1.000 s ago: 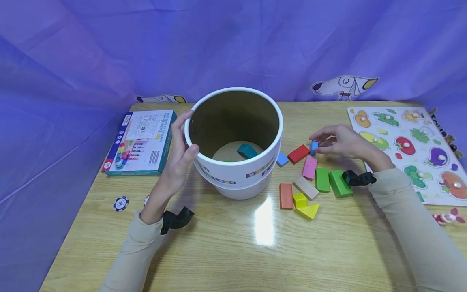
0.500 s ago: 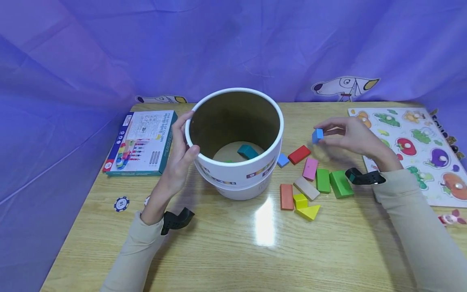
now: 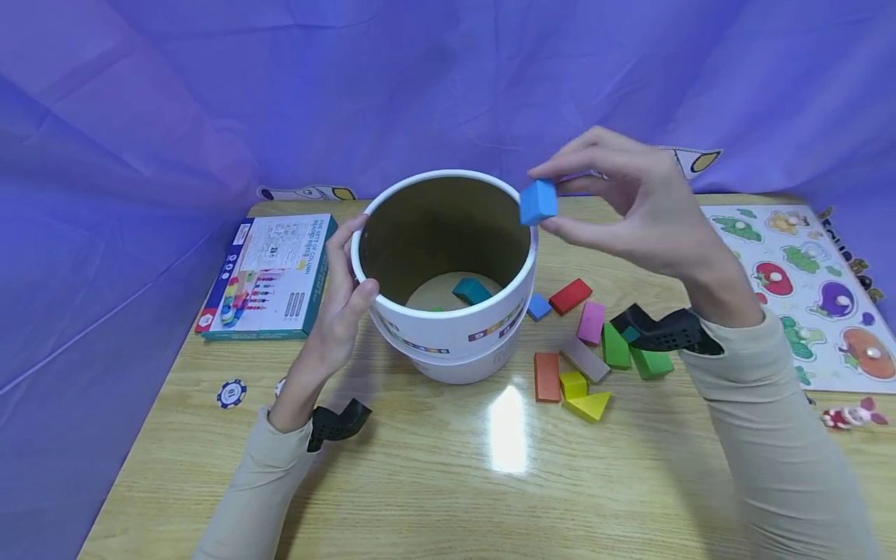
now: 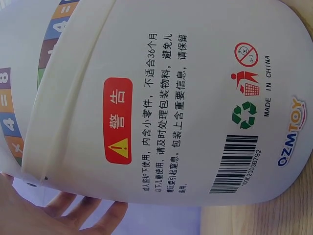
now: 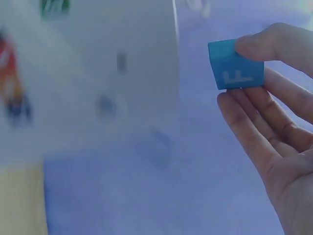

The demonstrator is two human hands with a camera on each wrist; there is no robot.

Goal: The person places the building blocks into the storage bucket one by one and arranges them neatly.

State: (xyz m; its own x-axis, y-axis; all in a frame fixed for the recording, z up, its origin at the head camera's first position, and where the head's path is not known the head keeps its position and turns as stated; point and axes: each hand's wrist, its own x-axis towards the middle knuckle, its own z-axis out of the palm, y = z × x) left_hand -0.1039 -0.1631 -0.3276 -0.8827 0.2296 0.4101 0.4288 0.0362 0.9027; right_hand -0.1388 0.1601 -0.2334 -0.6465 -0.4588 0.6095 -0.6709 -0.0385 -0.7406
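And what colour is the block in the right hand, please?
The block is blue; it shows best in the right wrist view.

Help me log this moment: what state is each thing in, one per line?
Bucket: open-topped, held by the left hand
Raised blue block: pinched by the right hand
Teal block: lying inside the bucket
Loose blocks: lying on the table
Boxed set: lying flat, apparently closed
Puzzle board: lying flat

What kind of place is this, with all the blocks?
Probably a play table: colorful blocks, a big white bucket and a board with vegetable pictures are on it.
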